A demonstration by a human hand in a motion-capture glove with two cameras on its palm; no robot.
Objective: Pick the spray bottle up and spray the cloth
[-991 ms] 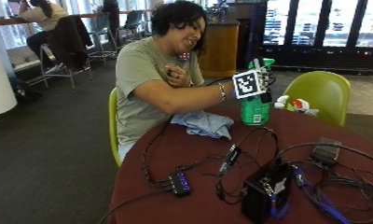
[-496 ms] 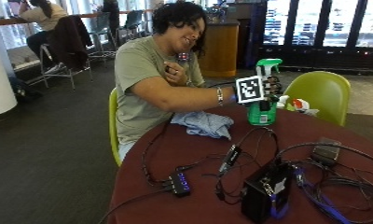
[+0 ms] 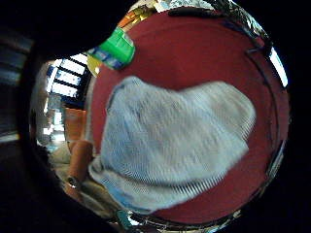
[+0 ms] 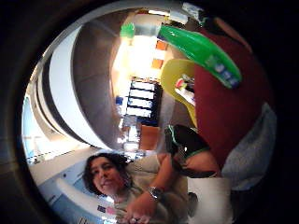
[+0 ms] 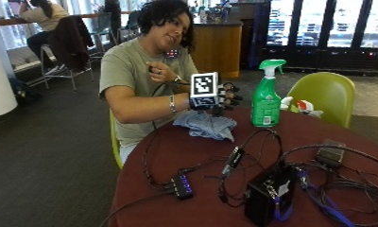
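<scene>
A green spray bottle (image 5: 264, 106) with a green trigger head stands upright on the dark red round table (image 5: 176, 156). Left of it lies a crumpled light blue cloth (image 5: 208, 125). My gloved right hand (image 5: 223, 99) hovers just above the cloth's far edge, a short gap left of the bottle, fingers spread and loosely bent, holding nothing. In the little finger side palm view the cloth (image 3: 175, 150) fills the middle, with the bottle (image 3: 115, 48) beside it. The thumb side palm view catches the bottle (image 4: 201, 49) and a corner of the cloth (image 4: 254, 149).
A black box (image 5: 268, 194), a small hub (image 5: 179, 184), a grey adapter (image 5: 330, 153) and tangled cables (image 5: 239, 156) cover the near half of the table. A green chair (image 5: 324, 94) stands behind the bottle. The person's bare left hand (image 5: 158, 73) is held at the chest.
My right hand was at the spray bottle half a second ago; it has let go and moved left over the cloth. The bottle stays upright on the table.
</scene>
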